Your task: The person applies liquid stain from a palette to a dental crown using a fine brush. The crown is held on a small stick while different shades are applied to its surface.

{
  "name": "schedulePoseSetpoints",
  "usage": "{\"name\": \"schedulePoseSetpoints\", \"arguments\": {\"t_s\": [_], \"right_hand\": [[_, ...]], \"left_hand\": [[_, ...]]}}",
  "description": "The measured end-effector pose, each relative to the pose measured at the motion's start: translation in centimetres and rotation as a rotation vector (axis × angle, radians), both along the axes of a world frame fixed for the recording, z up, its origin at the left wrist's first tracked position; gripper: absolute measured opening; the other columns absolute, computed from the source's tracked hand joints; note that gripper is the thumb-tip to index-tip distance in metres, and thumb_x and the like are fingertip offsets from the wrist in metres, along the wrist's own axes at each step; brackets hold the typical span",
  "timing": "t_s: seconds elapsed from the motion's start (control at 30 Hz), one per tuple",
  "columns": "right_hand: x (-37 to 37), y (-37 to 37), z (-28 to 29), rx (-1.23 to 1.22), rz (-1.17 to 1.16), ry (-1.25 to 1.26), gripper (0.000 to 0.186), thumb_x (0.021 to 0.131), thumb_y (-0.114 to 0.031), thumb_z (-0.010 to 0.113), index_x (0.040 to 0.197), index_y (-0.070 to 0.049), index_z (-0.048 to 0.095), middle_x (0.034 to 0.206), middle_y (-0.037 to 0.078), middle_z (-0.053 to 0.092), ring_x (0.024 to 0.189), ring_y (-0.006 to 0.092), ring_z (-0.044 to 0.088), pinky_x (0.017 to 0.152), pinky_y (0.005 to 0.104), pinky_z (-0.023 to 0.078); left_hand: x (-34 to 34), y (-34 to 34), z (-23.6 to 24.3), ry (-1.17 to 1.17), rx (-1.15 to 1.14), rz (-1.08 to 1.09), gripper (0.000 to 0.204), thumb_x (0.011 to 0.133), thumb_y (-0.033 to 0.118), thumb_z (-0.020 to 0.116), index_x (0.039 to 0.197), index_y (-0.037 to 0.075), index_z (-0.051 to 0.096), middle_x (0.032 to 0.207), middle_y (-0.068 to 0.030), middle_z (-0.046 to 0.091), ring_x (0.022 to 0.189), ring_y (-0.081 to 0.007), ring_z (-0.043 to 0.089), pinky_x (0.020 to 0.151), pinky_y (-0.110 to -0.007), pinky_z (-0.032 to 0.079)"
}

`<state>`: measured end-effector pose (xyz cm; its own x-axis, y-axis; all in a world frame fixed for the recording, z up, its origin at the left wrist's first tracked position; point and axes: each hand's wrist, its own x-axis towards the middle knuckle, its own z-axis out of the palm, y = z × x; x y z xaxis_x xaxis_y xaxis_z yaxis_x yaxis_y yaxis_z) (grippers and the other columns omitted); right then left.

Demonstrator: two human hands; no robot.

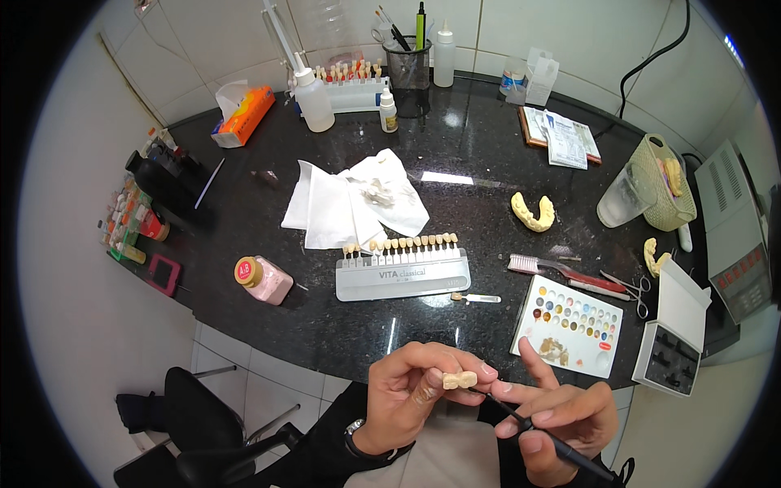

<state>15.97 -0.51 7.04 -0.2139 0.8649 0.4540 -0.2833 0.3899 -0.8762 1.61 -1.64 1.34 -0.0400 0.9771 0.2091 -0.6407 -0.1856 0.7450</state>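
Observation:
In the lower middle of the head view, my left hand (415,390) is closed on a small cream dental piece (460,380), pinched by the thumb and fingers. Beside it, my right hand (569,423) grips a black brush-like tool (569,451), whose thin shaft reaches toward the piece; whether the tip touches it is too small to tell. Just beyond my hands lie a white paint palette (602,325) with coloured wells, a grey shade guide (401,281) with a row of sample teeth, and one loose shade tab (480,298).
On the black counter (464,138) are white tissues (325,203), plaster models (533,214), a pink jar (272,281), a red toothbrush (553,268), scissors (639,293), a cup (620,195), a basket (657,146), an open box (667,358) and several bottles (315,106). A chair (195,415) stands lower left.

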Motion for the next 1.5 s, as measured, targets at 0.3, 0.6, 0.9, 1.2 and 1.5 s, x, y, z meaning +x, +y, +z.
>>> {"name": "schedulePoseSetpoints", "arguments": {"t_s": [0.3, 0.6, 0.9, 1.2, 1.5], "right_hand": [[0.4, -0.5, 0.3, 0.108, -0.092, -0.156, 0.019, 0.077, -0.007, 0.063, 0.082, -0.005, 0.045, 0.071, 0.011, 0.062, 0.086, 0.03, 0.062, 0.097, 0.0578, 0.019], [0.4, -0.1, 0.5, 0.1, -0.109, -0.176, 0.021, 0.077, -0.008, 0.063, 0.082, -0.003, 0.044, 0.067, 0.011, 0.061, 0.084, 0.0295, 0.062, 0.097, 0.0567, 0.02], [0.3, 0.1, 0.5, 0.075, -0.103, -0.175, 0.02, 0.077, -0.008, 0.063, 0.081, -0.004, 0.044, 0.066, 0.011, 0.061, 0.082, 0.0294, 0.063, 0.097, 0.0563, 0.019], [0.3, 0.4, 0.6, 0.087, -0.099, -0.24, 0.016, 0.077, -0.006, 0.062, 0.08, -0.005, 0.046, 0.066, 0.01, 0.063, 0.084, 0.026, 0.063, 0.097, 0.057, 0.019], [0.6, 0.2, 0.7, 0.076, -0.107, -0.216, 0.016, 0.077, -0.006, 0.062, 0.08, -0.005, 0.047, 0.066, 0.012, 0.063, 0.084, 0.0269, 0.063, 0.098, 0.0557, 0.02]], "left_hand": [[0.2, 0.3, -0.2, 0.022, 0.045, -0.086, 0.025, 0.088, 0.023, 0.045, 0.092, -0.001, 0.049, 0.095, -0.0236, 0.056, 0.088, -0.0248, 0.059, 0.069, -0.03, 0.054], [0.3, 0.6, -0.3, 0.027, 0.054, -0.058, 0.026, 0.087, 0.024, 0.046, 0.089, -0.001, 0.051, 0.091, -0.0237, 0.058, 0.084, -0.0243, 0.06, 0.068, -0.031, 0.054], [0.3, 0.7, -0.5, -0.013, 0.036, -0.011, 0.019, 0.084, 0.018, 0.052, 0.085, -0.001, 0.05, 0.084, -0.0216, 0.058, 0.08, -0.0269, 0.062, 0.063, -0.031, 0.055], [-0.1, 0.7, -0.5, 0.056, 0.059, -0.016, 0.025, 0.086, 0.023, 0.049, 0.088, -0.001, 0.052, 0.087, -0.0224, 0.059, 0.081, -0.0253, 0.062, 0.064, -0.031, 0.054], [0.9, 0.8, -0.5, -0.021, 0.037, 0.103, 0.017, 0.08, 0.009, 0.06, 0.078, -0.001, 0.046, 0.076, -0.0209, 0.057, 0.068, -0.0273, 0.063, 0.054, -0.028, 0.056]]}}
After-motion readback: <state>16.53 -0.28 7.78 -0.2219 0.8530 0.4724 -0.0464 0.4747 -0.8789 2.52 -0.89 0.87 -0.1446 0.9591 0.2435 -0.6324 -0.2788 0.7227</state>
